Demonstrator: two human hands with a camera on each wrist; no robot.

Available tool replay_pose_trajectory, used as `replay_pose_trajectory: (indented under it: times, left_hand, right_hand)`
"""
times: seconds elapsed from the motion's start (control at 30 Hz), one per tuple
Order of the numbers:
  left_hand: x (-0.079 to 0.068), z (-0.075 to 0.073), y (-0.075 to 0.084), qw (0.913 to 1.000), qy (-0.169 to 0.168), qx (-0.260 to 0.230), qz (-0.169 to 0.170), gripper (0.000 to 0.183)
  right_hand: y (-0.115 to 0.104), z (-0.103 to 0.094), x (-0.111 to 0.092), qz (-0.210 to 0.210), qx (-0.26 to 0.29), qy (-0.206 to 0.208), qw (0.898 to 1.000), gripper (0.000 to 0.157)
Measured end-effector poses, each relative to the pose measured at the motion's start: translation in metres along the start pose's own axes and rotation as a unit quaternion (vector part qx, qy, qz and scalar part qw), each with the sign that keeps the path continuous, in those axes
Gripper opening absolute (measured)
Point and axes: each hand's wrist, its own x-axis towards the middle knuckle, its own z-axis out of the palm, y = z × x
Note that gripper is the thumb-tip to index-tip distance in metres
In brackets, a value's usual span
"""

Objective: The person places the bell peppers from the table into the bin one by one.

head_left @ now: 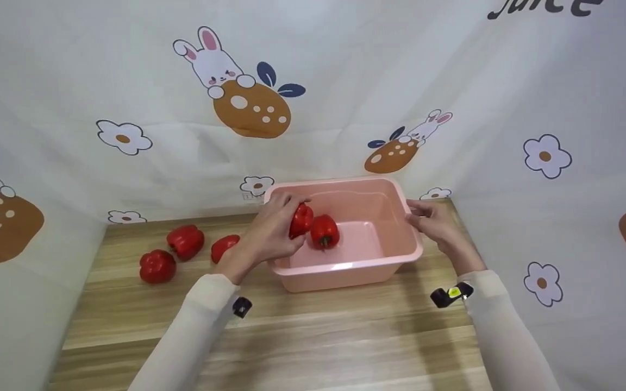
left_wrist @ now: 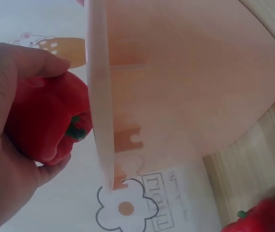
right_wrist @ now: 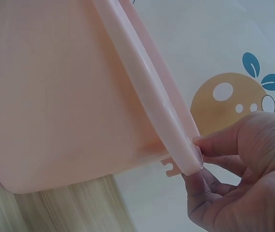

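Note:
My left hand [head_left: 277, 231] grips a red bell pepper [left_wrist: 48, 116] at the left rim of a pink plastic basin [head_left: 340, 278]. Its green stem points toward the rim in the left wrist view. Inside the basin, another red bell pepper [head_left: 324, 231] lies on the floor near the left wall. With thumb and fingers, my right hand [right_wrist: 246, 169] pinches the basin's right rim [right_wrist: 159, 106]. Just left of the basin a red bell pepper [head_left: 223, 247] lies on the table, partly hidden by my left wrist.
Two more red bell peppers [head_left: 185, 241] rest farther left on the wood-grain table [head_left: 313, 336]. A pale curtain [head_left: 335, 98] printed with rabbits and flowers hangs behind the basin and along both sides.

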Motion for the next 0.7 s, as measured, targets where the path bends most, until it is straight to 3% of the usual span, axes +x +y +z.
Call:
replay_pose_trajectory:
  times: [0.13,0.3,0.53,0.7]
  left_hand:
    - [-0.001,-0.002,0.002,0.9993,-0.015,0.035,0.008,0.090]
    - [0.000,-0.004,0.004,0.9990,-0.032,0.033,0.004,0.095]
    - [0.001,-0.010,0.014,0.9992,0.015,-0.037,0.002,0.091]
    - [-0.003,-0.018,0.012,0.9979,0.041,-0.045,0.023,0.077]
  right_hand:
    - [0.001,0.002,0.000,-0.007,0.006,-0.001,1.000,0.052]
    - [0.002,0.003,0.000,-0.020,0.009,0.005,1.000,0.051]
    - [0.003,-0.001,-0.002,-0.003,0.003,0.000,1.000,0.053]
    - [0.003,-0.002,-0.001,0.000,-0.001,-0.004,1.000,0.053]
